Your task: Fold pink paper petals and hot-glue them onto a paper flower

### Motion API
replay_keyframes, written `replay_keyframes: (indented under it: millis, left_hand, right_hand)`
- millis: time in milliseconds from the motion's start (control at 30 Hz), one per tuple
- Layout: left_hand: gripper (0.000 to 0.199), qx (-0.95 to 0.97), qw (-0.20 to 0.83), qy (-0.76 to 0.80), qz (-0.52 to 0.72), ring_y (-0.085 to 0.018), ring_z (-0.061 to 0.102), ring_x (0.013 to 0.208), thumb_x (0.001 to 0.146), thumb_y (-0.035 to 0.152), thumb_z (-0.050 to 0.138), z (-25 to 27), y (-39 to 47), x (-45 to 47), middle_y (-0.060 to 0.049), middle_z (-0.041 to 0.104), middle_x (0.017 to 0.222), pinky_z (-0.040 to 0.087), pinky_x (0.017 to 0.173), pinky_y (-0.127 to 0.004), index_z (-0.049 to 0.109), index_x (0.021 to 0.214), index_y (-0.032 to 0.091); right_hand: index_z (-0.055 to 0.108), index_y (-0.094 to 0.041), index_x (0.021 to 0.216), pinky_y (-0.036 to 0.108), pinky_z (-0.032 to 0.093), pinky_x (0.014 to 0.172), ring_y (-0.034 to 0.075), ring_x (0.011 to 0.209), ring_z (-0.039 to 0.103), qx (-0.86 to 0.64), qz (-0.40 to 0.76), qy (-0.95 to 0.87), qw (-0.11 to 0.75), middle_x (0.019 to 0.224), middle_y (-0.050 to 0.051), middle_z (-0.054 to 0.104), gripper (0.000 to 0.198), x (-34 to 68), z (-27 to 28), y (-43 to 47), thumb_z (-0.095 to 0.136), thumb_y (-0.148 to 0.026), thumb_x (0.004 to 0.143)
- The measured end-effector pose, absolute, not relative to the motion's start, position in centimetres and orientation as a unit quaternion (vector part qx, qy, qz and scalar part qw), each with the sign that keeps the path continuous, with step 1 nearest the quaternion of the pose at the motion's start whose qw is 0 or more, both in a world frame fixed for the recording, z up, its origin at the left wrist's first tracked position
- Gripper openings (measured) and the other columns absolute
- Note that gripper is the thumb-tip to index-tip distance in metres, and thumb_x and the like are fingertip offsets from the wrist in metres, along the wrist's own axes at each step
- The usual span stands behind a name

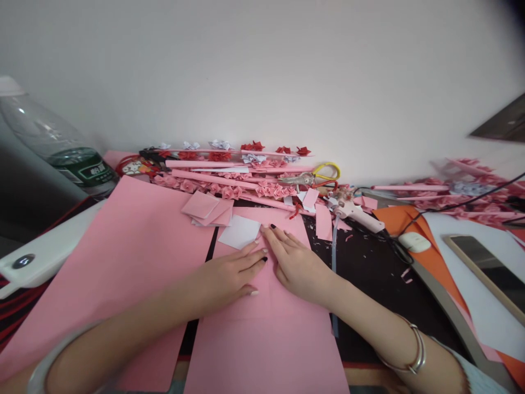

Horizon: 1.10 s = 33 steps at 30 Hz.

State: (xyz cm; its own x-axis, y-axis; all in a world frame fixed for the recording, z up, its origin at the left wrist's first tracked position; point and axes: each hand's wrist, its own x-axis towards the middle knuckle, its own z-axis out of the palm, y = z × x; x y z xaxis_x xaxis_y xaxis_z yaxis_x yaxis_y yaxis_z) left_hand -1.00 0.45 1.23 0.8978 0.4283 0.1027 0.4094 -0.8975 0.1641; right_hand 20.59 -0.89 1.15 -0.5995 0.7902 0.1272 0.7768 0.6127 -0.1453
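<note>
where pink paper [266,350] lies, black mat [381,290], wall [262,71]

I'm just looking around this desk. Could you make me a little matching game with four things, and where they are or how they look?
Things:
1. Plastic bottle
2. Smartphone
3. Hot glue gun
4. White paper square

Places and looks:
A. Among paper scraps, pale, with a black cord
B. On the pink sheet, just beyond the fingers of the left hand
C. At the far left, with a green label
D. At the far right, on a white sheet

Pairs: 1-C, 2-D, 3-A, 4-B
</note>
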Motion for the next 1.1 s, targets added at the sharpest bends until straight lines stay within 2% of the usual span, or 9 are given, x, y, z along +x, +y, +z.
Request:
replay_keyframes:
  millis: [367,500,667,833,1100]
  left_hand:
    - [0.046,0.966,0.094,0.237,0.047,-0.023,0.023,0.135,0.093,0.030,0.039,2.2,0.2,-0.7,-0.013,0.036,0.142,0.028,0.110,-0.038,0.039,0.134,0.009]
    - [0.053,0.956,0.128,0.262,0.042,-0.023,0.028,0.134,0.092,0.038,0.039,2.9,0.0,-1.1,-0.012,0.033,0.144,0.032,0.108,-0.038,0.035,0.137,0.010]
    - [0.058,0.939,0.140,0.305,0.068,-0.023,0.033,0.132,0.091,0.047,0.037,3.2,0.3,-1.6,-0.012,0.036,0.142,0.033,0.108,-0.039,0.038,0.136,0.010]
    - [0.047,0.943,0.127,0.303,0.062,-0.021,0.031,0.133,0.094,0.036,0.033,2.6,0.4,-1.7,-0.008,0.035,0.144,0.030,0.109,-0.039,0.039,0.136,0.015]
    - [0.040,0.954,0.066,0.284,0.061,-0.021,0.039,0.128,0.093,0.020,0.032,2.2,0.0,-1.2,-0.012,0.041,0.140,0.034,0.107,-0.035,0.049,0.128,0.010]
  right_hand:
    - [0.026,-0.004,0.141,0.042,0.024,0.110,0.025,0.136,0.021,-0.439,0.014,-0.897,0.053,0.146,0.015,0.028,0.062,20.4,1.4,-1.1,0.035,-0.008,0.080]
    - [0.032,-0.008,0.140,0.042,0.024,0.110,0.024,0.136,0.021,-0.438,0.012,-0.897,0.054,0.146,0.011,0.031,0.059,20.3,1.3,-1.2,0.035,-0.009,0.080]
    - [0.033,-0.009,0.140,0.043,0.024,0.110,0.025,0.136,0.021,-0.438,0.016,-0.897,0.051,0.147,0.010,0.029,0.060,20.4,1.4,-1.2,0.037,-0.010,0.080]
    - [0.033,-0.008,0.139,0.042,0.023,0.110,0.026,0.136,0.021,-0.440,0.016,-0.896,0.048,0.147,0.010,0.029,0.059,20.4,1.4,-1.2,0.037,-0.010,0.080]
    - [0.035,-0.009,0.138,0.044,0.025,0.110,0.025,0.136,0.020,-0.439,0.016,-0.897,0.053,0.145,0.012,0.031,0.059,20.3,1.3,-1.2,0.037,-0.008,0.079]
